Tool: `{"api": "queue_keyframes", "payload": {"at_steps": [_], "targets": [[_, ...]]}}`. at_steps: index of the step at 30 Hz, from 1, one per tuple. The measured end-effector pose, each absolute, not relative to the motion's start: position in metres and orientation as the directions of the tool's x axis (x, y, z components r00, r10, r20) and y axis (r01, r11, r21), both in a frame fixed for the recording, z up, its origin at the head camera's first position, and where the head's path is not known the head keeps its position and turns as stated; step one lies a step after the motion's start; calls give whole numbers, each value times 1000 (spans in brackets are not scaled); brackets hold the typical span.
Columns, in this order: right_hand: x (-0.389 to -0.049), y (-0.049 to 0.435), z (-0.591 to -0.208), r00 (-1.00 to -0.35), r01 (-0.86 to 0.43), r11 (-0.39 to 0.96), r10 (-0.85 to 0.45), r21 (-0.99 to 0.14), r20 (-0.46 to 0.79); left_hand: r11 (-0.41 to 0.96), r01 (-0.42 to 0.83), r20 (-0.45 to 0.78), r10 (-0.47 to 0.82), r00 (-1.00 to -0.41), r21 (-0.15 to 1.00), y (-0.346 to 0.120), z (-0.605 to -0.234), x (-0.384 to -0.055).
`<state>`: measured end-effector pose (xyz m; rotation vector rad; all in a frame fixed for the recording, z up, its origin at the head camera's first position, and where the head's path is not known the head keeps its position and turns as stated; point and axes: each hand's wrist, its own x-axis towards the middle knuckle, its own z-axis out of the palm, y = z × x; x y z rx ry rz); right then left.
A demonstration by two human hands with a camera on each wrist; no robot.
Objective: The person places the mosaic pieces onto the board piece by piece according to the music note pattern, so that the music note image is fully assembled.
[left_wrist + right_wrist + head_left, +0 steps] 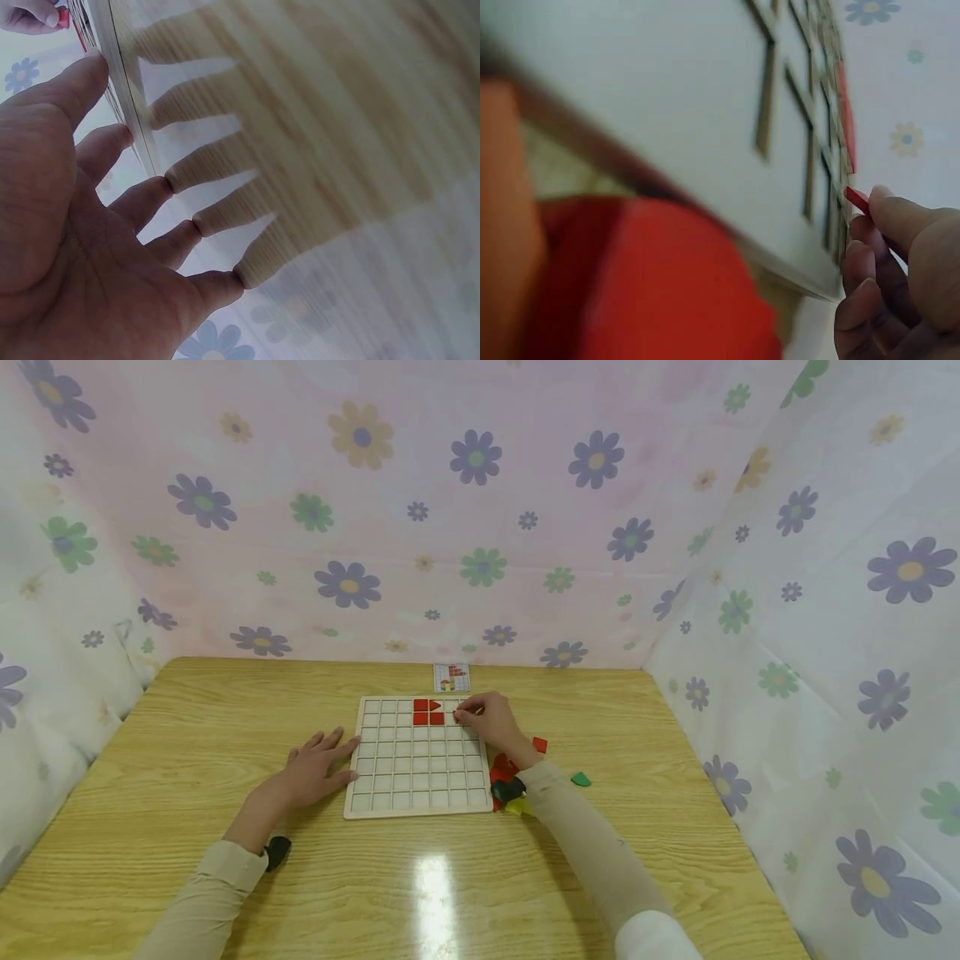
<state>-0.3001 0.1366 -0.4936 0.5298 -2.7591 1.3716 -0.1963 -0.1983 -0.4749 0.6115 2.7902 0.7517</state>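
Observation:
A wooden grid board lies on the table, with several red pieces set in its upper squares, one of them pointed. Over the board's upper right part, my right hand pinches a small red piece between thumb and fingers; its exact shape is mostly hidden. My left hand rests with spread fingers at the board's left edge. In the left wrist view the thumb of the left hand touches the board's side, and the fingertips press on the table.
Loose red, black and yellow pieces lie by the board's right edge under my right forearm. A red square and a green piece lie farther right. A small pattern card sits behind the board. Flowered cloth surrounds the table.

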Motion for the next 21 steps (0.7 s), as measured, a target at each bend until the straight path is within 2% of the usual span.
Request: {"api": "queue_keyframes", "payload": {"at_steps": [14, 21], "targets": [[-309, 130, -500, -949, -264, 623, -305, -737, 82, 791, 334, -80, 431, -899, 513, -199, -477, -196], [-309, 130, -499, -952, -243, 612, -298, -753, 65, 791, 332, -86, 432, -898, 514, -199, -477, -197]]}}
